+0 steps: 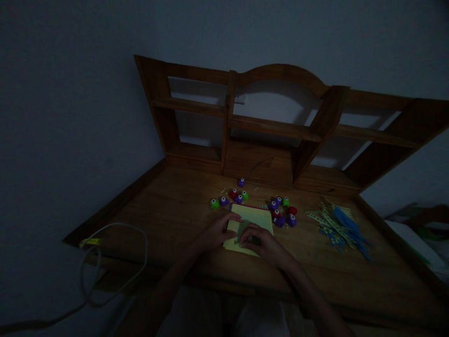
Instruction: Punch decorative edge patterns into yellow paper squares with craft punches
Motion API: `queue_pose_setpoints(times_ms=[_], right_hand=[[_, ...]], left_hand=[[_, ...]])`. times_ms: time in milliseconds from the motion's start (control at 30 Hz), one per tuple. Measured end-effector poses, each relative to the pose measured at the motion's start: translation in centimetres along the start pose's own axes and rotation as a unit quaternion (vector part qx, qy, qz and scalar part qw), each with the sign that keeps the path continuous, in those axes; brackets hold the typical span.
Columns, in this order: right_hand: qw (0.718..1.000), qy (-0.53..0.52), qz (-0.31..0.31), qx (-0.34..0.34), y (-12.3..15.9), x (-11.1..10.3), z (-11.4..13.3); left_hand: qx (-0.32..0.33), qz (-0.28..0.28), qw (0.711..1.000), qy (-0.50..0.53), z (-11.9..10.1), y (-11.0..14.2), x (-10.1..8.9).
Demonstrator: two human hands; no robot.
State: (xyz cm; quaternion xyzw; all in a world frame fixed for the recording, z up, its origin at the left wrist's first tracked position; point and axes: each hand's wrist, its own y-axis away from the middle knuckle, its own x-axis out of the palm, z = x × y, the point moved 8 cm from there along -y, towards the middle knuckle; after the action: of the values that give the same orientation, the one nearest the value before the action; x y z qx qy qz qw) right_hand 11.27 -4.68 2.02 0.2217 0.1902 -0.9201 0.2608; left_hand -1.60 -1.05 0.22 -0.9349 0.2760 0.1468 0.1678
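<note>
Working over yellow paper (254, 217) on the table (182, 206): left hand (216, 233) spread at its left edge, right hand (260, 238) curled low, hold unclear; upper border looks dotted, lower part likely unfinished.

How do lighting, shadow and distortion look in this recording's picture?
Head view: dim overall, the left wall murky toward the picture's edge; head view: wide-angle look, the shelf unit's sides splaying outward; head view: apparent shadow on the yellow paper beside the right hand, whose grip is too dark to read; head view: no strong glare.
</note>
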Motion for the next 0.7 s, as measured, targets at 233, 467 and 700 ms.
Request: queue_pose_setpoints(times_ms=[233,467,700], right_hand=[[1.0,0.01,-0.004,-0.018,-0.24,0.37,-0.09],[1.0,0.009,0.013,-0.016,0.08,0.26,-0.18],[1.0,0.001,0.007,0.002,0.49,-0.1,-0.18]], left_hand=[[-0.006,-0.006,1.0,-0.01,-0.53,0.03,-0.12],[-0.009,-0.003,1.0,-0.008,-0.21,0.04,-0.01],[-0.003,-0.005,1.0,-0.01,-0.37,0.15,0.0]])
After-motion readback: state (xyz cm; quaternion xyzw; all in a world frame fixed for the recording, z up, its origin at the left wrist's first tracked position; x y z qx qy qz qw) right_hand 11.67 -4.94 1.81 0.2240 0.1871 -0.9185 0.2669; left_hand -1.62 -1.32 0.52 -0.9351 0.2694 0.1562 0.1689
